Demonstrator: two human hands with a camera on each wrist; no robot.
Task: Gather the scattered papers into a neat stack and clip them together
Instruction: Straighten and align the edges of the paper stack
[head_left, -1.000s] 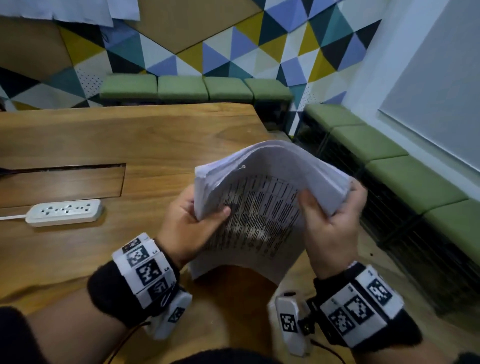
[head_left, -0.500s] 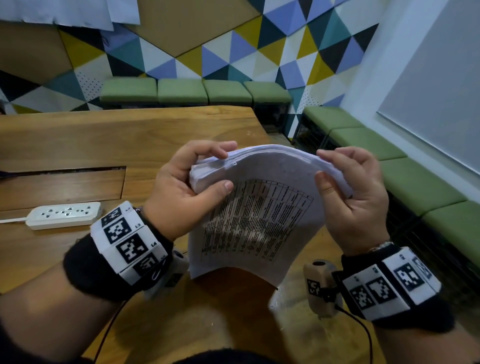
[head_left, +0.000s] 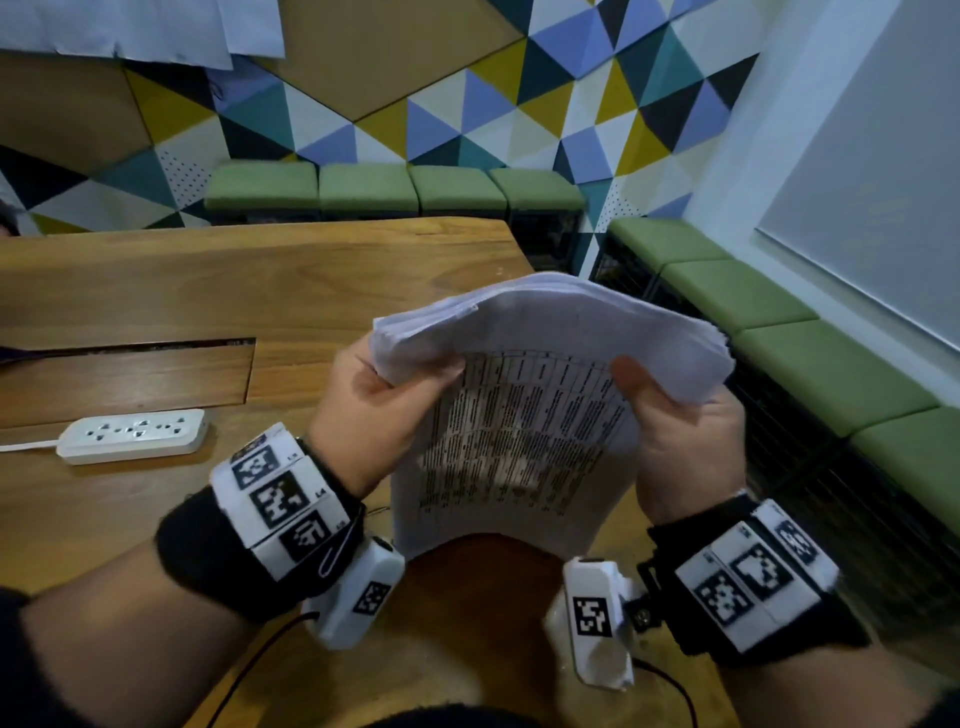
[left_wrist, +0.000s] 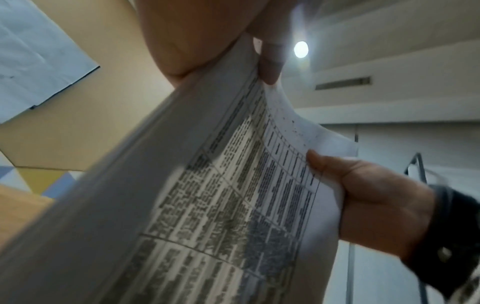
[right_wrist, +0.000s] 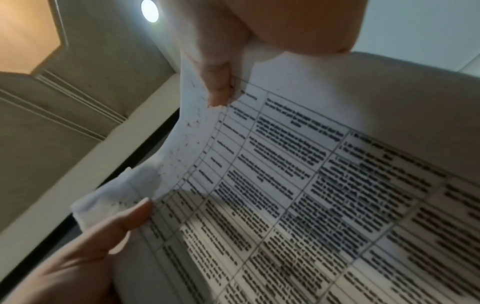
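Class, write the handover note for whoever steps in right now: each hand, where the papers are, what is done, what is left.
Left hand: grips the paper stack at its upper left corner.
Right hand: grips the upper right corner, thumb on the printed side.
Papers: gathered, held upright and bowed above the wooden table; lower edge seems to rest on it.
Done: gathering.
Left: square the edges, then clip; no clip is in view.

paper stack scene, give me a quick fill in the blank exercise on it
1. The paper stack is held by ____ hands.
2. The printed side of the stack shows a ____ of text.
3. On the table, the white power strip lies to the person's ____ of the stack.
4. The benches by the wall have ____ cushions.

Missing words: both; table; left; green
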